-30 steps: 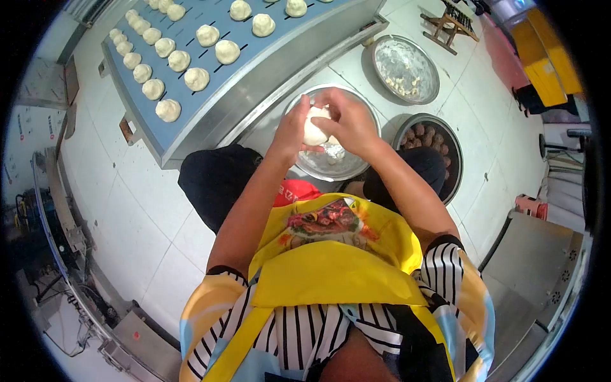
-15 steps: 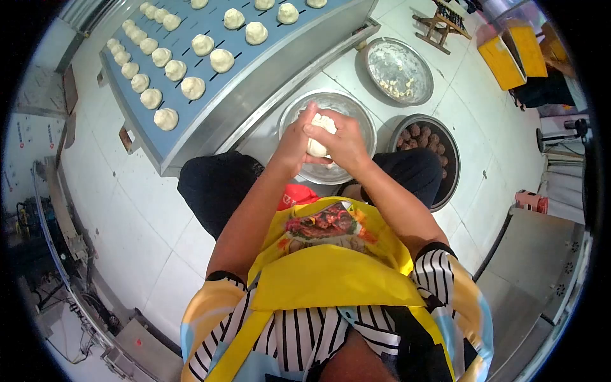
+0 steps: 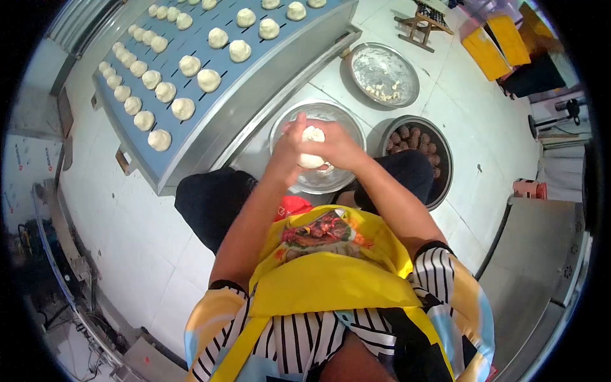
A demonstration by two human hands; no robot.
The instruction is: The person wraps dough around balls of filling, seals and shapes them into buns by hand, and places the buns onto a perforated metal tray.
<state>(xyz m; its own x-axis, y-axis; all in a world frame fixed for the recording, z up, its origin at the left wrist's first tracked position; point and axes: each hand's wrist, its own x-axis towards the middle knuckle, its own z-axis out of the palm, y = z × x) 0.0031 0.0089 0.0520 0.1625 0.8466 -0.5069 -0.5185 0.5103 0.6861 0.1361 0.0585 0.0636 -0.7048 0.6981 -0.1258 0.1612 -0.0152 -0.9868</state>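
Observation:
Between my two hands sits a pale ball of dough [image 3: 312, 157], pinched at its top. My left hand [image 3: 287, 153] wraps its left side, and my right hand [image 3: 337, 148] closes round it from the right, with the fingers partly overlapping. Both are above a metal bowl [image 3: 318, 189] that stands between my knees. What the bowl holds is mostly hidden by my hands, though small dough bits show near them. To the right, a dark round tub [image 3: 448, 159] contains several brown balls of filling [image 3: 415, 139].
At the upper left, a blue slotted tray [image 3: 191, 130] in a metal frame carries rows of dough balls [image 3: 183, 109]. A metal basin [image 3: 384, 63] with dough scraps lies on the tiled floor. Farther off are a small wooden stool [image 3: 420, 27] and yellow crates [image 3: 485, 54].
The view has shifted slightly, so the tray and bowls sit a little differently in it. Both hands remain round the dough ball, with their fingers slightly repositioned.

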